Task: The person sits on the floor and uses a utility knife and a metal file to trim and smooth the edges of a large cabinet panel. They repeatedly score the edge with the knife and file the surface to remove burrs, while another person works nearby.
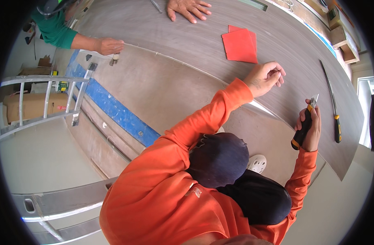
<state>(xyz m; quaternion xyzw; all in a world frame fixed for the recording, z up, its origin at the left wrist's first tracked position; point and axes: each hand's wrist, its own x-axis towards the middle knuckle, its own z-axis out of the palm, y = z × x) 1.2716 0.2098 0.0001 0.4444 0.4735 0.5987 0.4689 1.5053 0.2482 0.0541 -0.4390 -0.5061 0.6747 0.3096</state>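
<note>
My right hand [313, 124] is wrapped round a black and yellow utility knife [302, 131], blade end pointing up and away from me. It is at the near edge of a grey wood-grain sheet [187, 45]. My left hand [266, 77] is over the sheet with its fingers curled in; whatever they may pinch is hidden. Beyond it lie two overlapping red square pieces [241, 45]. A long thin file-like tool [330, 94] with a black and yellow handle rests on the sheet, right of the knife.
A co-worker's green-sleeved arm [60, 34] reaches in at far left, its hand [109, 46] holding a small brush [114, 60]. Another hand [189, 9] lies flat on the sheet. Metal ladders [46, 102] stand left, near a cardboard box [36, 105]. Blue tape [117, 110] runs along the floor.
</note>
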